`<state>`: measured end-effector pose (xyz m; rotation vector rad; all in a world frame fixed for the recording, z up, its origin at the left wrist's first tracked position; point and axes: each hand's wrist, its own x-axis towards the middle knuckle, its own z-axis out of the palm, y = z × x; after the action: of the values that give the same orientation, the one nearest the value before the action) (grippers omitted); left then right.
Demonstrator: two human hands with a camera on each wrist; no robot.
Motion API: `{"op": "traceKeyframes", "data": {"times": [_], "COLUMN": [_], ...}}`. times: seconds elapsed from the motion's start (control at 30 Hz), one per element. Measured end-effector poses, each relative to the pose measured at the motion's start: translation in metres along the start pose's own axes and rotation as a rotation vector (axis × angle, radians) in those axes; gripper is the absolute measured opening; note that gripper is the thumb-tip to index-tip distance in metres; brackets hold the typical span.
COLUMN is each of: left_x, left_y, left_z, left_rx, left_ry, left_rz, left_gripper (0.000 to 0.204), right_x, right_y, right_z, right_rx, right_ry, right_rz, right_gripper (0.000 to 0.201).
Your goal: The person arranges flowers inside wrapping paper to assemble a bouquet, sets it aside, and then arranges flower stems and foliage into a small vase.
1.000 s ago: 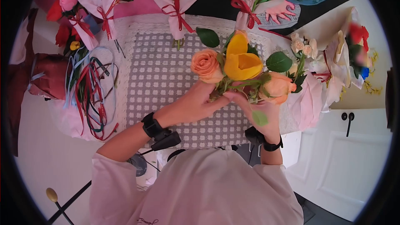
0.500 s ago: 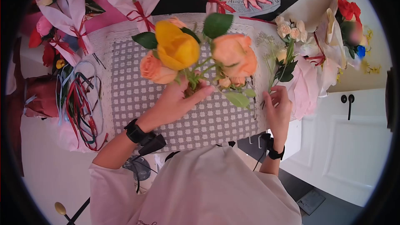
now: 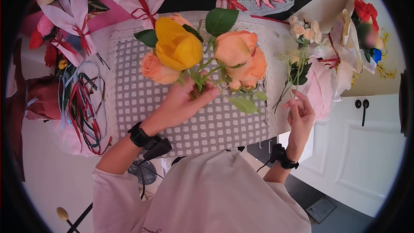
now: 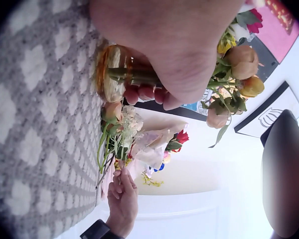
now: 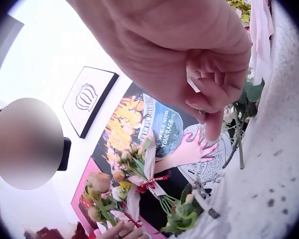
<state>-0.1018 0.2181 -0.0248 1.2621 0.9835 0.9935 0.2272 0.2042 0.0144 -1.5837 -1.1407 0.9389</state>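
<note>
My left hand [image 3: 183,99] grips a small amber glass vase [image 4: 107,74] standing on the checked cloth [image 3: 151,140]; its palm and fingers wrap round the glass. Green stems show inside the vase. Above the hand spread a yellow tulip [image 3: 179,45], several peach roses [image 3: 235,49] and dark green leaves [image 3: 222,21]. At the right side of the table, my right hand [image 3: 301,114] pinches the thin stem of a pale green filler sprig [image 3: 297,60] between thumb and fingertips. The sprig overlaps dark leaves behind it in the head view.
Beside the right hand lie cut stems with cream flowers [image 3: 304,29] and pink wrapping paper [image 3: 319,88]. Paper-wrapped bouquets [image 3: 79,21] with red ribbons line the back. Loose ribbons [image 3: 86,112] are heaped at the left. A white cabinet door [image 3: 358,155] stands at the right.
My right hand left the vase flowers, reached right to the loose stems, and now has a thin sprig raised in its fingers. The left hand shifted left with the vase, then stayed put.
</note>
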Motion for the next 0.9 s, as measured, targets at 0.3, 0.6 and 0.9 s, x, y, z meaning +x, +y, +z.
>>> {"op": "traceKeyframes", "data": {"times": [0.3, 0.6, 0.9], "left_x": [-0.005, -0.012, -0.006], "left_y": [-0.004, 0.009, 0.007], "left_z": [0.002, -0.002, -0.005], "left_rx": [-0.08, -0.318, -0.143], "left_ry": [-0.01, -0.107, -0.172], "left_rz": [0.129, 0.018, 0.088], "left_gripper": [0.035, 0.03, 0.033], "right_x": [-0.02, -0.026, -0.02], "right_y": [-0.014, -0.046, -0.064], "right_z": [0.023, 0.064, 0.087], "right_rx": [0.241, 0.372, 0.386], "right_ry": [-0.05, -0.405, -0.559], "right_rz": [-0.152, -0.125, -0.2], "right_gripper": [0.022, 0.034, 0.021]}}
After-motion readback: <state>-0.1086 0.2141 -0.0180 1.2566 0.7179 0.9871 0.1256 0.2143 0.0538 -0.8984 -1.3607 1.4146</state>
